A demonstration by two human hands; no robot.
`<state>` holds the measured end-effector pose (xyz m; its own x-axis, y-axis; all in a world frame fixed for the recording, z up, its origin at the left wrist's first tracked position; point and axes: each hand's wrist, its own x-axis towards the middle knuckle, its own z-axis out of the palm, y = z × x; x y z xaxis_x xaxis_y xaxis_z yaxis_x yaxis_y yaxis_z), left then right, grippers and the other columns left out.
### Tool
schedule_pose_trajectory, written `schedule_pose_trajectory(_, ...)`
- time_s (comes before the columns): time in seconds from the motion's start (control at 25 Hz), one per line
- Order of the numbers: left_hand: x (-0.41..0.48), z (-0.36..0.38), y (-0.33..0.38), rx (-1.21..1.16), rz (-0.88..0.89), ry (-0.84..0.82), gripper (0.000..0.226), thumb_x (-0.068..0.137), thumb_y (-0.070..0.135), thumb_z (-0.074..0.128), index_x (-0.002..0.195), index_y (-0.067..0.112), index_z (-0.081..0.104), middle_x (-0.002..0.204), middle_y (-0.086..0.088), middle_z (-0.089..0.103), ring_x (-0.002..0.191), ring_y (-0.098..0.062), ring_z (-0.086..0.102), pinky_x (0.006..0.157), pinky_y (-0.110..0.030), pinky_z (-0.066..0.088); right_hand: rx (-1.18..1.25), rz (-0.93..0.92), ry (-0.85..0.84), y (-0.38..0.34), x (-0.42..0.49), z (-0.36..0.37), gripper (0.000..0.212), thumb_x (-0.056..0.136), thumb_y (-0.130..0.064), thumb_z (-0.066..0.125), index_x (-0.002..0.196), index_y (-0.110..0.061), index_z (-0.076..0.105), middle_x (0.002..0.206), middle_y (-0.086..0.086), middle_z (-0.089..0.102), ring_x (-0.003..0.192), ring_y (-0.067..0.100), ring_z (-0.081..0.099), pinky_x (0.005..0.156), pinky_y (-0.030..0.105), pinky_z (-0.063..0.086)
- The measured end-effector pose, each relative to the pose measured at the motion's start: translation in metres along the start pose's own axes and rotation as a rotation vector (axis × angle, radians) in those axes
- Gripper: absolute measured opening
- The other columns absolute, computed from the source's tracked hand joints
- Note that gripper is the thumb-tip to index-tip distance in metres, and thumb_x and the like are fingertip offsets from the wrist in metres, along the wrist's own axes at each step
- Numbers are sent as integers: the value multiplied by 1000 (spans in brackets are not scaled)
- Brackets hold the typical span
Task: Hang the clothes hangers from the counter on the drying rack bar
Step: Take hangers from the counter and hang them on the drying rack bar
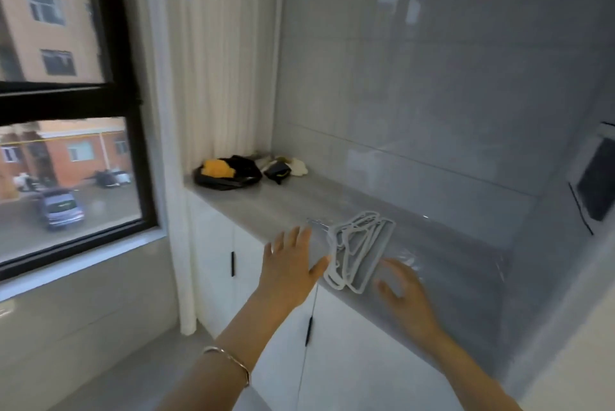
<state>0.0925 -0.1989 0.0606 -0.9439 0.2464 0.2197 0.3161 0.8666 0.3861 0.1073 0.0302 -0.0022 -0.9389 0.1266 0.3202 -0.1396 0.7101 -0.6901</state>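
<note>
Hangers [359, 251] lie bunched on the counter [283, 204] between two spread hands.
Left hand [289, 264]: fingers straight and apart, holding nothing, thumb tip just beside the hangers. Right hand [404, 291]: fingers apart, blurred, just right of them; contact unclear.

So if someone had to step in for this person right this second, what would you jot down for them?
Left hand: open, fingers spread, just left of the hangers, holding nothing.
Right hand: open, just right of the hangers, holding nothing.
Hangers: white, bunched in one pile near the front edge of the counter.
Done: none of the pile is lifted yet.
Left: grip the pile, carry it to the drying rack bar, which is out of view, and hang each hanger.
</note>
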Motion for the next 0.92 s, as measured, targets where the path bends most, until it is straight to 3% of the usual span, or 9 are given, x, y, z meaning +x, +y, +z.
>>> schedule_pose_trajectory(0.12,85,59,-19,-20,36,-103,70,94,57,30,150,21,7,158,-1,10,145,-27,9,118,-41,13,-3,145,-47,44,48,36,39,83,-14,66,121,-9,54,124,4,53,122,19,48,97,15,28)
schedule_pose_trajectory(0.28,159,132,-36,-10,78,-181,70,93,58,28,150,23,6,159,0,9,145,-26,10,118,-40,15,11,259,-94,78,82,79,64,73,-54,55,122,-13,54,126,-6,51,121,11,47,104,28,36)
schedule_pose_trajectory(0.44,197,190,-45,-57,139,-273,72,92,59,31,150,25,5,159,1,6,146,-25,5,118,-40,8,-1,275,-76,91,113,110,44,75,-50,60,108,-20,56,107,-12,56,104,7,54,93,29,46)
schedule_pose_trajectory(0.56,207,223,-54,-123,140,-304,88,76,78,0,150,29,2,159,3,5,147,-22,1,118,-40,1,-58,316,-111,108,124,131,53,75,-56,55,117,-23,55,138,-7,45,131,12,38,108,36,35)
schedule_pose_trajectory(0.68,206,247,-63,-96,122,-259,107,58,79,-32,149,33,0,159,4,5,147,-16,-2,117,-35,-7,-117,353,-74,117,126,141,46,72,-62,51,100,-26,59,148,-7,32,138,14,27,109,31,26)
schedule_pose_trajectory(0.8,204,251,-63,-83,109,-243,105,59,77,-34,149,34,0,159,6,4,147,-14,-3,117,-35,-7,-141,384,-63,116,133,144,26,74,-46,63,83,-23,58,150,-5,29,137,18,29,108,35,29)
schedule_pose_trajectory(0.92,205,251,-64,-69,118,-270,103,61,78,-31,149,34,-1,159,5,1,146,-15,-5,118,-37,-7,-179,395,-59,111,139,143,24,75,-44,58,74,-21,52,149,0,31,134,21,33,107,36,30)
